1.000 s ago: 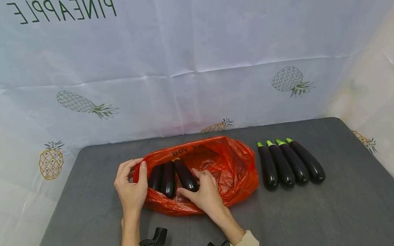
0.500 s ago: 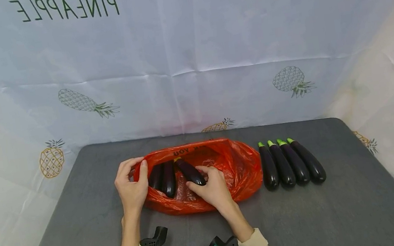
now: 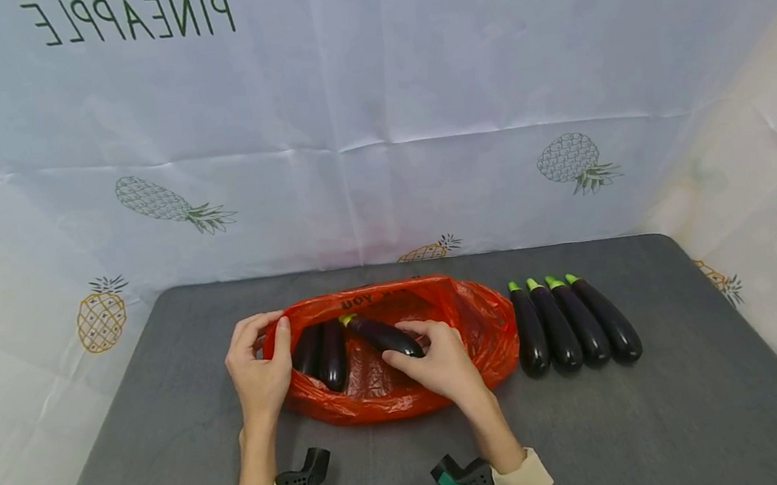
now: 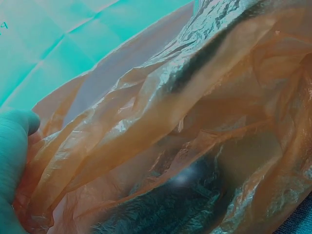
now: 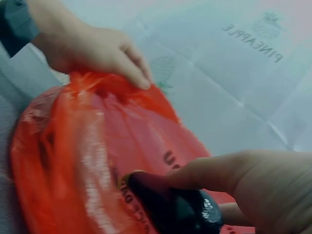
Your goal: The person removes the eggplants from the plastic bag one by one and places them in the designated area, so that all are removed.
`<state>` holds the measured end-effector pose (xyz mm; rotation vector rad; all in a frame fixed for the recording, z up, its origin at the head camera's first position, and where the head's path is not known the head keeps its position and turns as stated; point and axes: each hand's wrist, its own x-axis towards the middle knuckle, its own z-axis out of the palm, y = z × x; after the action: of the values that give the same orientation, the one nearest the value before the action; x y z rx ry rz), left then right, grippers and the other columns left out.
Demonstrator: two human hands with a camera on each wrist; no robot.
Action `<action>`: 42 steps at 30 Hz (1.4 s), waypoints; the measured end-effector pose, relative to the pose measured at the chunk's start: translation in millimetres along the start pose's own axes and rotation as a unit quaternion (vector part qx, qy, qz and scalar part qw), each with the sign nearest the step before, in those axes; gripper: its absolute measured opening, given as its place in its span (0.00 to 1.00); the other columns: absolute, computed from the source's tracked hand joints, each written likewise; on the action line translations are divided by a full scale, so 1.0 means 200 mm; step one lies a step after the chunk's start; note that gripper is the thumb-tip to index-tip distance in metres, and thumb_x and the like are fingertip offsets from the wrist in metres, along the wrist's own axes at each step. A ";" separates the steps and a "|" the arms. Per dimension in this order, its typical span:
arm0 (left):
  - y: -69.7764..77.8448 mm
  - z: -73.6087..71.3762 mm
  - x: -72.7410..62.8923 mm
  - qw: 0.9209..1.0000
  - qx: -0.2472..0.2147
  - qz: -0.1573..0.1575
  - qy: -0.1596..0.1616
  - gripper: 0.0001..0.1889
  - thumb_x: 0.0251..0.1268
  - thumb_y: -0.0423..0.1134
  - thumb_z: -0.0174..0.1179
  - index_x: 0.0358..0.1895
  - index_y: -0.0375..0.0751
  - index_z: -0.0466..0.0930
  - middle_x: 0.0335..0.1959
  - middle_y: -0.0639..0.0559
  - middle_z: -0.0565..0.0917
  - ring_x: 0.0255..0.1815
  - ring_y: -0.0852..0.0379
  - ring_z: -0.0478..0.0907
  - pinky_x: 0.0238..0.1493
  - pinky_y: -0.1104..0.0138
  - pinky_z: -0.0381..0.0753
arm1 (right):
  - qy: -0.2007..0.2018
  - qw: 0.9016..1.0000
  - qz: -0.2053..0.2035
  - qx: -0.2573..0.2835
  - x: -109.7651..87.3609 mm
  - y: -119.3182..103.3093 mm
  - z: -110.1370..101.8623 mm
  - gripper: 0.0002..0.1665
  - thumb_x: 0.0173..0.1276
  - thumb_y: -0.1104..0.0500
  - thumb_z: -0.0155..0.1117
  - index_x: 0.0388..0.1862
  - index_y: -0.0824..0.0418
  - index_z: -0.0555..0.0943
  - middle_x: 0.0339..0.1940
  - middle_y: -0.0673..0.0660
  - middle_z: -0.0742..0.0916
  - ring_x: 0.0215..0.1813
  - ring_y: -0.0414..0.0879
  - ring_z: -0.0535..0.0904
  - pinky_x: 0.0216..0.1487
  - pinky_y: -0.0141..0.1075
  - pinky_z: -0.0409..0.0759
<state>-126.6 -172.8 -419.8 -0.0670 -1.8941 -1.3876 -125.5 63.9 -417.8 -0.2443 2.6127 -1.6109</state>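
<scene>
A red plastic bag [image 3: 396,405] lies with its mouth spread wide. My left hand [image 3: 261,374] grips the bag's left rim, thumb inside the edge. Inside the mouth, my right hand [image 3: 444,361] holds an eggplant [image 3: 377,333] near its rounded end, the stem end pointing up and left. Beside it, two more eggplants [image 3: 333,360] lie at the bag's left side. In the right wrist view the thumb and a finger pinch the dark eggplant [image 5: 170,207]. The left wrist view shows mostly crumpled bag film [image 4: 161,112], with a dark shape behind it.
Several eggplants [image 3: 560,326] lie side by side right of the bag, green stems away from me. All this is on a grey table [image 3: 694,398], with a pineapple-print cloth [image 3: 368,96] hanging behind it.
My right hand has moved right, swinging the held eggplant's rounded end right, away from the other two in the bag. The left hand keeps its place on the rim.
</scene>
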 end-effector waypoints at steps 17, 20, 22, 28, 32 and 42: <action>-0.03 0.00 -0.01 1.000 0.008 -0.013 0.000 0.07 0.65 0.22 0.63 0.43 0.24 0.86 0.41 0.32 0.81 0.42 0.71 0.75 0.46 0.79 0.73 | -0.097 0.995 -0.025 -0.001 -0.06 -0.07 -0.19 0.29 0.65 0.53 0.75 0.62 0.62 0.83 0.54 0.63 0.88 0.36 0.42 0.81 0.38 0.32 0.80; -0.08 0.00 -0.01 1.000 0.011 -0.017 0.001 0.07 0.64 0.22 0.63 0.43 0.25 0.86 0.41 0.34 0.82 0.43 0.71 0.75 0.46 0.80 0.73 | -0.094 0.995 -0.027 0.000 -0.06 -0.07 -0.19 0.28 0.65 0.52 0.75 0.62 0.61 0.84 0.55 0.62 0.88 0.38 0.43 0.81 0.40 0.33 0.81; -0.12 0.00 -0.01 1.000 0.014 -0.020 0.002 0.07 0.64 0.23 0.63 0.43 0.26 0.87 0.41 0.35 0.82 0.43 0.72 0.74 0.46 0.80 0.73 | -0.092 0.995 -0.026 0.001 -0.07 -0.08 -0.20 0.28 0.64 0.52 0.75 0.62 0.59 0.84 0.56 0.61 0.88 0.40 0.44 0.81 0.42 0.34 0.81; -0.16 0.01 -0.01 1.000 0.019 -0.024 0.001 0.07 0.64 0.23 0.64 0.44 0.28 0.87 0.42 0.37 0.82 0.43 0.73 0.74 0.46 0.80 0.72 | -0.081 0.996 -0.024 0.007 -0.08 -0.11 -0.21 0.28 0.64 0.52 0.75 0.63 0.54 0.84 0.59 0.57 0.87 0.46 0.47 0.82 0.49 0.39 0.82; -0.09 0.00 0.00 1.000 0.011 -0.024 0.001 0.07 0.65 0.23 0.63 0.44 0.26 0.86 0.42 0.35 0.81 0.43 0.73 0.74 0.46 0.80 0.72 | -0.057 0.998 -0.031 0.023 -0.09 -0.13 -0.22 0.28 0.65 0.52 0.75 0.64 0.52 0.83 0.60 0.57 0.86 0.52 0.49 0.80 0.52 0.42 0.82; -0.05 0.01 0.00 1.000 0.007 -0.015 -0.001 0.07 0.65 0.22 0.62 0.43 0.24 0.86 0.41 0.32 0.81 0.43 0.73 0.74 0.46 0.80 0.72 | 0.033 0.994 -0.086 0.061 -0.08 -0.13 -0.31 0.30 0.65 0.57 0.75 0.67 0.54 0.81 0.61 0.57 0.85 0.54 0.51 0.83 0.55 0.32 0.84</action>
<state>-132.3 -175.5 -428.4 -0.0325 -1.9135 -1.3955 -115.1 109.5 -367.1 -0.4253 2.5926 -1.8555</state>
